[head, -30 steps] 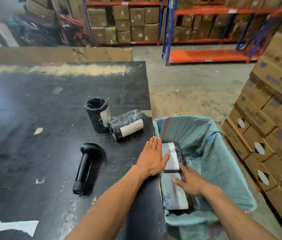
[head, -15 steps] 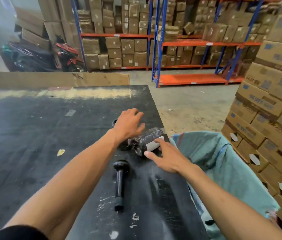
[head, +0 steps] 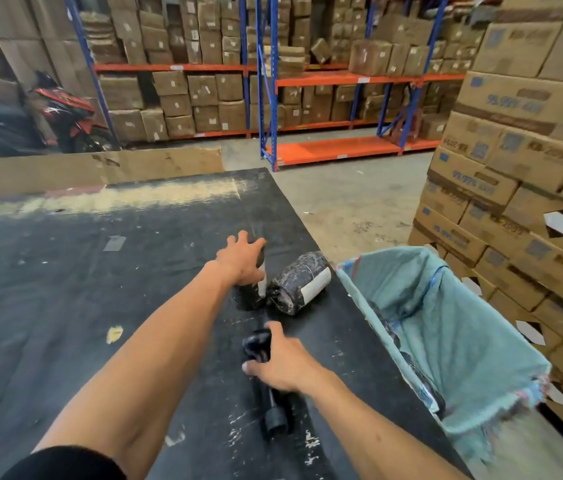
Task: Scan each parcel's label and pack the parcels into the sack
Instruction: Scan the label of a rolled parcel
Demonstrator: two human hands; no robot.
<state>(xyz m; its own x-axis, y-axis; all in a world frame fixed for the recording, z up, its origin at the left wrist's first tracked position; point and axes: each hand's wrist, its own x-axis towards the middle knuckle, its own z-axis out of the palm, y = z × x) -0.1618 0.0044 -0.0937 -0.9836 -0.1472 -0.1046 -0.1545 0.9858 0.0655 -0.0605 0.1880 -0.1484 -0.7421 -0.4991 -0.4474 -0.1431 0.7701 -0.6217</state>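
Two black-wrapped cylindrical parcels with white labels stand near the right edge of the black table (head: 65,289). My left hand (head: 242,258) grips the top of the upright parcel (head: 250,294). The other parcel (head: 299,285) lies on its side just right of it, label facing up. My right hand (head: 282,367) closes around the handle of the black handheld scanner (head: 268,386), which lies on the table nearer to me. The teal sack (head: 463,341) hangs open off the table's right edge, with dark parcels partly visible inside along its near wall.
Stacked cardboard boxes (head: 522,174) rise close behind and right of the sack. A cardboard sheet (head: 100,168) borders the table's far edge. Blue and orange shelving (head: 273,81) with boxes fills the background, and a red motorbike (head: 62,112) is parked far left.
My right hand left the lying parcel and came back onto the scanner. My left hand settled onto the upright parcel. Earlier both hands were at the sack.
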